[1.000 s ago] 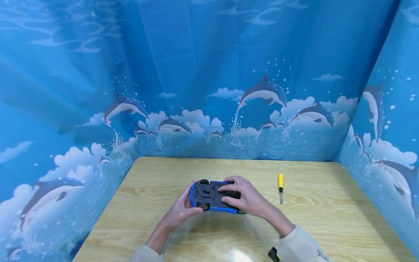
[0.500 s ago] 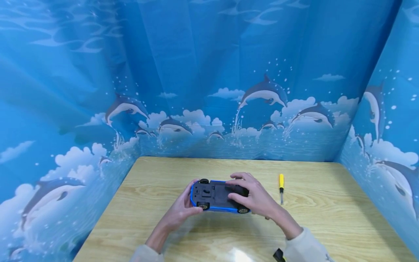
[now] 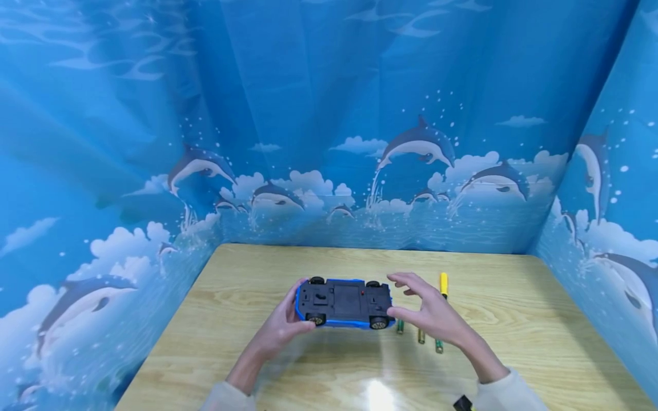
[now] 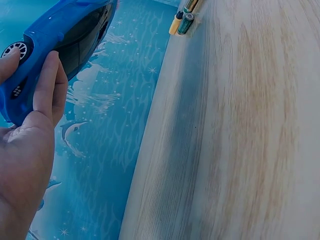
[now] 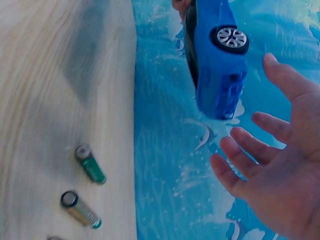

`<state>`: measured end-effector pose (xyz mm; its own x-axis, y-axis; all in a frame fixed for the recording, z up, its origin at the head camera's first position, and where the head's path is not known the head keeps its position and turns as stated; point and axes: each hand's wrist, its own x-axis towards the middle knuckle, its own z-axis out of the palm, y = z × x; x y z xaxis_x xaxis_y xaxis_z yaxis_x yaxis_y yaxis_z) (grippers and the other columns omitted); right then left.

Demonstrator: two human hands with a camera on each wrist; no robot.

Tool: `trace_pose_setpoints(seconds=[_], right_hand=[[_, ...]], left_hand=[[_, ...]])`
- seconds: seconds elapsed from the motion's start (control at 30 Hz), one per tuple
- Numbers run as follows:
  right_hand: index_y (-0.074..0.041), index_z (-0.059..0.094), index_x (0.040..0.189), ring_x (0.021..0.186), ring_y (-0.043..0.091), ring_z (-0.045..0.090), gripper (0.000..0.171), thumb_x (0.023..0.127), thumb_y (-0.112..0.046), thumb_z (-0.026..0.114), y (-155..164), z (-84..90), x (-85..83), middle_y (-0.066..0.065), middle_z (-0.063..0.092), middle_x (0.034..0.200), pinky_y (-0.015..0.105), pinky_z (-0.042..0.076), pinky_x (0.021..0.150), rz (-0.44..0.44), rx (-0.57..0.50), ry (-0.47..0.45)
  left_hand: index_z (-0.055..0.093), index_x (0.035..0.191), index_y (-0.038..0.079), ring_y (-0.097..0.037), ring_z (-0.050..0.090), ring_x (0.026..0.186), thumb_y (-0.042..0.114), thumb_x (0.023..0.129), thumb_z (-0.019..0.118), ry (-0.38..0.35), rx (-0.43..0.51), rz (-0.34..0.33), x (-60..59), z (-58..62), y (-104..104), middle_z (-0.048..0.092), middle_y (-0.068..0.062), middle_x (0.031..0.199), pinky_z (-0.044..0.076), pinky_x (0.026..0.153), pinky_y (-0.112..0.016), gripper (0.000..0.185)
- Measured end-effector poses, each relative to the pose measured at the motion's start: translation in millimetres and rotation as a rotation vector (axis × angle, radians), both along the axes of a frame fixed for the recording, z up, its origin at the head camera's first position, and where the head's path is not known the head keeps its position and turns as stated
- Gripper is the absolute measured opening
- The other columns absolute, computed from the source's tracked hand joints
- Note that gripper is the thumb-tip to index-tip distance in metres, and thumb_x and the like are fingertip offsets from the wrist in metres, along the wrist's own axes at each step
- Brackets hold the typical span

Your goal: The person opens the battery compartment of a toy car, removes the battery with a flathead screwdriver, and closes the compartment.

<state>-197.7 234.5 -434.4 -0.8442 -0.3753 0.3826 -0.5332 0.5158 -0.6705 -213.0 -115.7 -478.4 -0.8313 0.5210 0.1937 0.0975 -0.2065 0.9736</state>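
Left hand [image 3: 280, 328] grips the blue toy car [image 3: 343, 302] by one end, belly up, lifted just above the counter [image 3: 514, 319]; right hand [image 3: 432, 311] hovers beside it, fingers [image 5: 240, 157] spread, holding nothing. Three batteries [image 3: 418, 335] lie below. Looks like battery-fitting time: next, pinch one cell from the counter

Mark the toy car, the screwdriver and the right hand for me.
toy car [image 3: 343, 301], head view, black underside, facing up.
screwdriver [image 3: 443, 282], head view, yellow handle, beyond the hand.
right hand [image 3: 432, 311], head view, back of the open hand, beside the car's end.
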Motion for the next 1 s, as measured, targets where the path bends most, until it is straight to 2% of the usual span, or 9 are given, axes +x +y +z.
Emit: trace_pose_setpoints(seconds=[0.2, 0.33, 0.6, 0.77, 1.0], right_hand=[[-0.003, 0.045, 0.153, 0.121, 0.035, 0.059, 0.083, 0.085, -0.031, 0.085, 10.8, -9.5, 1.5, 0.017, 0.057, 0.143, 0.046, 0.057, 0.099, 0.028, 0.013, -0.085], [0.003, 0.037, 0.155, 0.12, 0.037, 0.06, 0.092, 0.083, -0.028, 0.087, 11.3, -16.1, 1.6, 0.02, 0.056, 0.142, 0.049, 0.057, 0.099, 0.051, 0.005, -0.12], [0.009, 0.031, 0.156, 0.118, 0.031, 0.06, 0.099, 0.082, -0.023, 0.088, 5.7, -24.9, 1.8, 0.02, 0.056, 0.141, 0.043, 0.057, 0.101, 0.095, -0.062, -0.184], [0.008, 0.026, 0.158, 0.115, 0.029, 0.06, 0.101, 0.082, -0.019, 0.088, 2.3, -27.9, 3.4, 0.022, 0.057, 0.136, 0.047, 0.057, 0.1, 0.125, -0.101, -0.252], [0.008, 0.028, 0.157, 0.108, 0.025, 0.065, 0.1, 0.08, -0.016, 0.088, 1.4, -32.5, 5.2, 0.017, 0.065, 0.127, 0.043, 0.059, 0.097, 0.119, -0.101, -0.267]], left_hand=[[0.001, 0.163, -0.001, -0.018, 0.054, 0.133, -0.012, 0.085, 0.063, 0.017, 0.006, 0.002, -0.6, -0.2, -1.5, 0.014, -0.033, 0.166, 0.053, 0.106, -0.036, 0.101], [0.002, 0.164, -0.001, -0.018, 0.054, 0.132, -0.011, 0.086, 0.064, 0.018, 0.006, -0.006, -1.1, -0.7, -1.6, 0.016, -0.033, 0.165, 0.054, 0.105, -0.036, 0.1], [0.005, 0.164, 0.001, -0.02, 0.053, 0.134, -0.01, 0.085, 0.066, 0.018, 0.001, -0.005, -0.4, -1.5, -0.1, 0.017, -0.03, 0.166, 0.052, 0.108, -0.038, 0.1], [0.002, 0.164, 0.001, -0.02, 0.052, 0.135, -0.01, 0.085, 0.066, 0.011, 0.019, -0.021, 0.3, -3.4, 1.2, 0.011, -0.03, 0.167, 0.051, 0.108, -0.038, 0.102], [-0.001, 0.164, 0.001, -0.027, 0.051, 0.136, -0.011, 0.085, 0.065, 0.002, 0.016, -0.04, 0.6, -5.7, 1.7, 0.013, -0.032, 0.166, 0.051, 0.109, -0.04, 0.103]])
